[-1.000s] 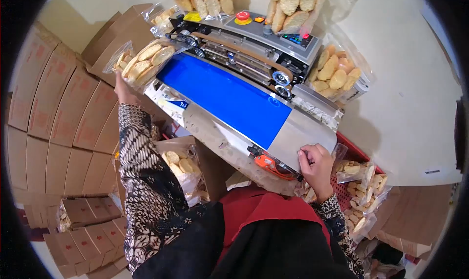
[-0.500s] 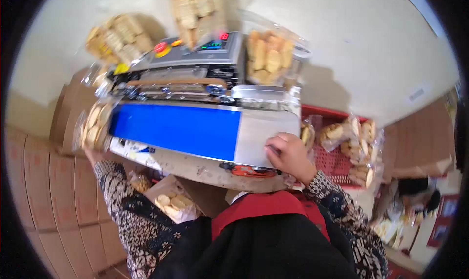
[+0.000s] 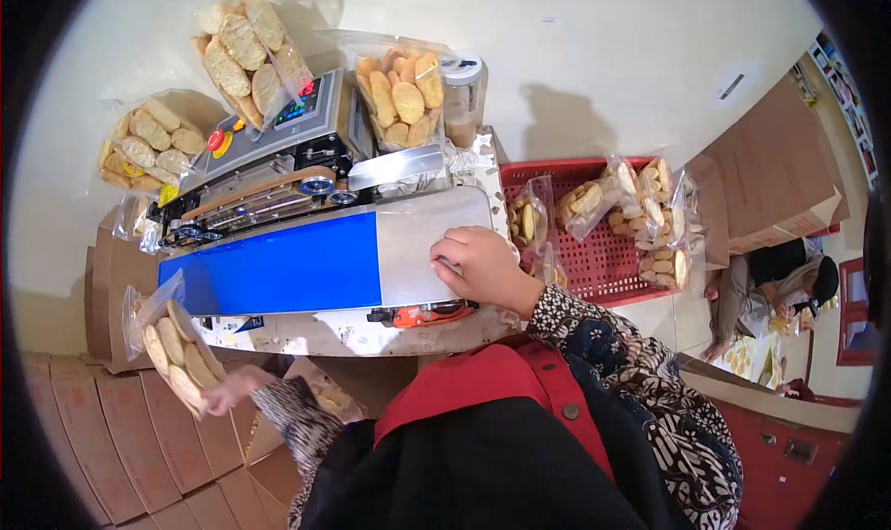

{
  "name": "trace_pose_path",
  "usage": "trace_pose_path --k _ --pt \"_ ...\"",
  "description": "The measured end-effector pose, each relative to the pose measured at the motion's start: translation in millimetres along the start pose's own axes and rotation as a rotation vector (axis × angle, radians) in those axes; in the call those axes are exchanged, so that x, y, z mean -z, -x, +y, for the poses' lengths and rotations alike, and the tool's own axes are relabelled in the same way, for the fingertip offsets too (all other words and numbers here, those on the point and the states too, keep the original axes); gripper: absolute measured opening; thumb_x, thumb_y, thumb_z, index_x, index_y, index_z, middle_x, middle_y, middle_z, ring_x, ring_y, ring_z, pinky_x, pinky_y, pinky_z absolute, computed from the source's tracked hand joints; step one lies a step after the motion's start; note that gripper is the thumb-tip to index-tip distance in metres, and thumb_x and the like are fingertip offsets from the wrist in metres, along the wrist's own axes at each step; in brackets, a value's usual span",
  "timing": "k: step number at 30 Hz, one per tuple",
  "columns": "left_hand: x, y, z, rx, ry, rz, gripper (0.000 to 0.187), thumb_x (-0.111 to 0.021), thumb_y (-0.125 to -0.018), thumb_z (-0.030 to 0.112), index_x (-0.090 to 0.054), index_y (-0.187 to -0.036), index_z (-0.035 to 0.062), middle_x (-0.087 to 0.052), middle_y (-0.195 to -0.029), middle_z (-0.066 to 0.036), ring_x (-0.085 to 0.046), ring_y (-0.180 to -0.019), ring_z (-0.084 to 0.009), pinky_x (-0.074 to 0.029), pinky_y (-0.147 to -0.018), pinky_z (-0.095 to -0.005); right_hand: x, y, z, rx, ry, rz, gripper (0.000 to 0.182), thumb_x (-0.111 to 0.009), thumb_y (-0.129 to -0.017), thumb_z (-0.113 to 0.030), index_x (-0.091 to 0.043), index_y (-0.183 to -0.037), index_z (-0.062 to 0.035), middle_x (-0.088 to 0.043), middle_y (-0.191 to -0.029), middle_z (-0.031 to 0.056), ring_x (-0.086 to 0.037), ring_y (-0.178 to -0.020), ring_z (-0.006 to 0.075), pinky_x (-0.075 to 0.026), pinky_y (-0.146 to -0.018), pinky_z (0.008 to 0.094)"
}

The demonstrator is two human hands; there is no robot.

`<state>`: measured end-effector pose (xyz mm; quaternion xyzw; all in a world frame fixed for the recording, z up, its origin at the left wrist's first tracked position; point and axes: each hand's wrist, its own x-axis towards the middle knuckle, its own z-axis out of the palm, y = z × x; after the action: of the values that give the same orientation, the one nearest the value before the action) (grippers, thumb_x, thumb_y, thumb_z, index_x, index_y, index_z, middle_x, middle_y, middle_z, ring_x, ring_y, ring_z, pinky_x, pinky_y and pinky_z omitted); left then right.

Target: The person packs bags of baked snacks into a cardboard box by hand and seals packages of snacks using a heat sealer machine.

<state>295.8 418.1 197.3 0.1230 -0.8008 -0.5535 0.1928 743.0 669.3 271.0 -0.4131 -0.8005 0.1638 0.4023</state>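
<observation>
My left hand [image 3: 234, 388] is closed on the lower end of a clear bag of bread slices [image 3: 186, 354], pale oval pieces. That bag is tilted, off the left end of the blue belt [image 3: 278, 265]. On the bare metal plate [image 3: 422, 224] at the belt's right end rests my right hand [image 3: 478, 263], its fingers curled in; whether anything small is inside them is hidden. Behind the belt stands a band sealing machine [image 3: 269, 168] with a red button and a lit display. An orange-handled tool [image 3: 427, 314] lies under the plate's front edge.
One bread bag [image 3: 246, 52] leans on top of the sealer, with others [image 3: 153, 145] [image 3: 404, 94] beside it. A lidded jar [image 3: 462, 98] stands behind. At right, a red crate [image 3: 594, 261] holds several bags. Cartons [image 3: 139, 437] line the left; another person [image 3: 780, 284] sits far right.
My left hand has brought the bread bag down and nearer to me, away from the belt's left end. The view has shifted and turned; my right hand still rests on the plate.
</observation>
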Motion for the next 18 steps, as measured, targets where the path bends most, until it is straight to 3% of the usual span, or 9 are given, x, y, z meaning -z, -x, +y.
trace_pose_path --k 2,5,6,9,11,12,14,16,18 --pt "-98.1 143.0 141.3 -0.011 0.503 -0.249 0.063 -0.037 -0.086 0.049 -0.025 -0.131 0.0065 -0.043 -0.120 -0.014 -0.044 -0.109 -0.0284 -0.041 -0.087 -0.0369 1.2 1.0 -1.2 -0.017 -0.042 -0.033 0.010 -0.061 -0.071 -0.015 -0.058 -0.076 -0.0069 -0.053 -0.070 0.0077 -0.055 -0.067 0.0244 -0.044 -0.062 0.0329" --pt "-49.4 190.3 123.0 0.038 1.218 -0.833 0.063 -0.031 -0.086 0.052 -0.031 -0.128 0.0046 -0.040 -0.124 -0.014 -0.041 -0.114 -0.0294 -0.038 -0.093 -0.0407 7.9 -3.2 -6.3 -0.192 -0.462 -0.159 0.026 -0.064 -0.072 -0.019 -0.058 -0.094 -0.0071 -0.056 -0.091 0.0079 -0.056 -0.074 0.0184 -0.045 -0.067 0.0286" --pt "-18.3 230.1 147.0 0.081 1.088 -0.874 0.068 -0.027 -0.085 0.056 -0.029 -0.129 0.0046 -0.035 -0.130 -0.016 -0.034 -0.120 -0.0297 -0.030 -0.098 -0.0433 13.1 -1.5 -11.9 -0.197 -0.456 -0.159 0.026 -0.064 -0.072 -0.019 -0.058 -0.094 -0.0071 -0.056 -0.091 0.0079 -0.056 -0.074 0.0184 -0.045 -0.067 0.0286" --pt "6.5 272.8 144.2 0.117 1.190 -1.154 0.074 -0.029 -0.082 0.060 -0.027 -0.130 0.0040 -0.034 -0.130 -0.016 -0.033 -0.121 -0.0296 -0.028 -0.100 -0.0429 47.1 1.3 -26.4 -0.379 -1.410 -0.127 0.056 -0.063 -0.077 -0.022 -0.036 -0.123 -0.0051 -0.035 -0.131 0.0057 -0.051 -0.099 0.0188 -0.045 -0.081 0.0322" --pt "18.3 297.5 142.4 0.236 1.139 -1.451 0.082 -0.033 -0.079 0.065 -0.020 -0.133 0.0044 -0.029 -0.133 -0.018 -0.029 -0.123 -0.0303 -0.025 -0.101 -0.0434 71.1 21.4 -37.1 -0.484 -1.714 0.354 0.050 -0.061 -0.078 -0.017 -0.038 -0.120 -0.0027 -0.043 -0.123 0.0077 -0.053 -0.093 0.0175 -0.045 -0.080 0.0300" --pt "6.0 298.6 136.1 0.238 1.137 -1.457 0.082 -0.033 -0.079 0.065 -0.020 -0.133 0.0044 -0.029 -0.133 -0.018 -0.029 -0.123 -0.0303 -0.025 -0.101 -0.0434 95.5 28.2 -45.8 -0.525 -1.569 0.433 0.043 -0.061 -0.077 -0.015 -0.042 -0.115 -0.0028 -0.048 -0.115 0.0080 -0.054 -0.090 0.0172 -0.045 -0.079 0.0281" --pt "-33.5 296.6 110.3 -0.170 1.662 -2.285 0.081 -0.049 -0.075 0.059 -0.027 -0.130 0.0032 -0.032 -0.131 -0.019 -0.033 -0.120 -0.0291 -0.024 -0.099 -0.0399 136.1 62.2 -31.5 -0.445 -1.325 0.572 0.025 -0.060 -0.076 -0.012 -0.051 -0.097 -0.0018 -0.059 -0.087 0.0064 -0.058 -0.083 0.0177 -0.046 -0.076 0.0262" --pt "21.4 323.9 192.8 -0.538 0.937 -1.866 0.086 -0.060 -0.068 0.057 -0.031 -0.127 0.0023 -0.033 -0.129 -0.022 -0.035 -0.119 -0.0310 -0.024 -0.099 -0.0406 183.3 95.2 -32.3 -0.460 -1.105 0.724 0.017 -0.059 -0.076 -0.009 -0.053 -0.090 -0.0014 -0.060 -0.079 0.0054 -0.059 -0.084 0.0179 -0.047 -0.071 0.0260" --pt "24.2 278.8 215.8 -0.715 0.678 -2.073 0.075 -0.066 -0.064 0.048 -0.042 -0.116 -0.0014 -0.042 -0.120 -0.022 -0.044 -0.107 -0.0332 -0.030 -0.091 -0.0451 221.8 105.8 -47.1 -0.485 -0.906 0.673 0.016 -0.058 -0.076 -0.008 -0.056 -0.090 -0.0003 -0.062 -0.078 0.0070 -0.059 -0.076 0.0128 -0.046 -0.065 0.0232"
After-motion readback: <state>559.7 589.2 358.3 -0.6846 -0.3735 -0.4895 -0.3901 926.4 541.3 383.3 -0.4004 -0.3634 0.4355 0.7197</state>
